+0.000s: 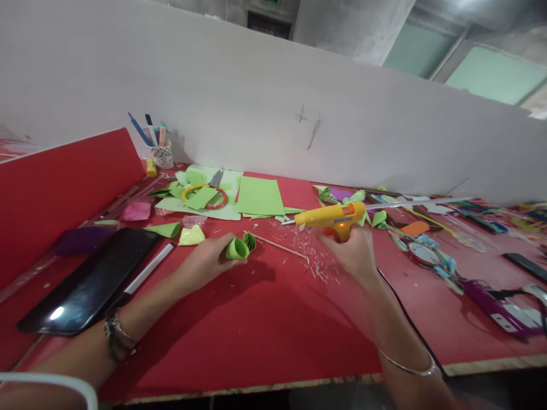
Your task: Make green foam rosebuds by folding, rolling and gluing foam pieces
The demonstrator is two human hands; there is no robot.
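My left hand (205, 261) is closed on a piece of curled green paper (240, 246) fixed to a thin wooden stick (282, 248) that lies on the red table (265, 324). My right hand (351, 252) grips the handle of a yellow glue gun (331, 216), held just above the table with its nozzle pointing left toward the green paper. A glue stick pokes out of the gun's back to the right. Small white scraps lie scattered between my hands.
Green paper sheets (259, 196), scissors (216, 179) and a ring lie at the back. A pen cup (160, 152) stands by the grey wall. A black phone (92, 282) and a white pen (149, 267) lie left. Craft clutter and a purple tool (496, 304) fill the right side.
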